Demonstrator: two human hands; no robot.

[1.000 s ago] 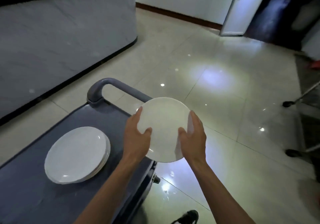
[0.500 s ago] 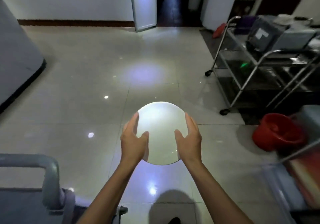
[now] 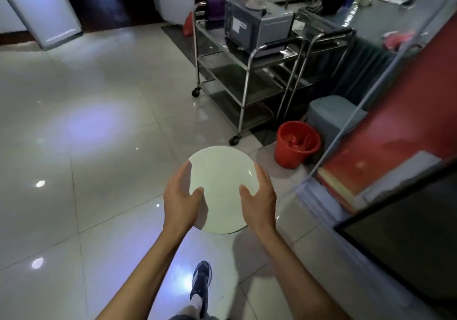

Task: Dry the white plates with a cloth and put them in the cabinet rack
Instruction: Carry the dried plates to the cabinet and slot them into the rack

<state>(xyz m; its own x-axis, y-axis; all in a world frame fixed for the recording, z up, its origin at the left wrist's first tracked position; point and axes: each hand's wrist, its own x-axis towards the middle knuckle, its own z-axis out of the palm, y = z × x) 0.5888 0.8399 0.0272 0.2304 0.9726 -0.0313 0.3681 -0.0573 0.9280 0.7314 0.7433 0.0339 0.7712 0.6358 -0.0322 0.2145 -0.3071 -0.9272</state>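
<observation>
One white plate (image 3: 221,191) is held flat between both hands over the tiled floor (image 3: 86,134). The left hand (image 3: 181,199) grips its left rim, thumb on the upper face; the right hand (image 3: 259,198) grips the right rim likewise. Since a second ago the view has swung right: the grey cart and its stack of plates are out of sight, and a steel trolley (image 3: 249,72), a red bucket (image 3: 296,144) and a dark cabinet edge (image 3: 395,233) at right have come in. The grip on the plate is unchanged. No cloth is visible. Judgement: the person is carrying the plate toward the cabinet; the rack itself is not seen, so placement remains outstanding
</observation>
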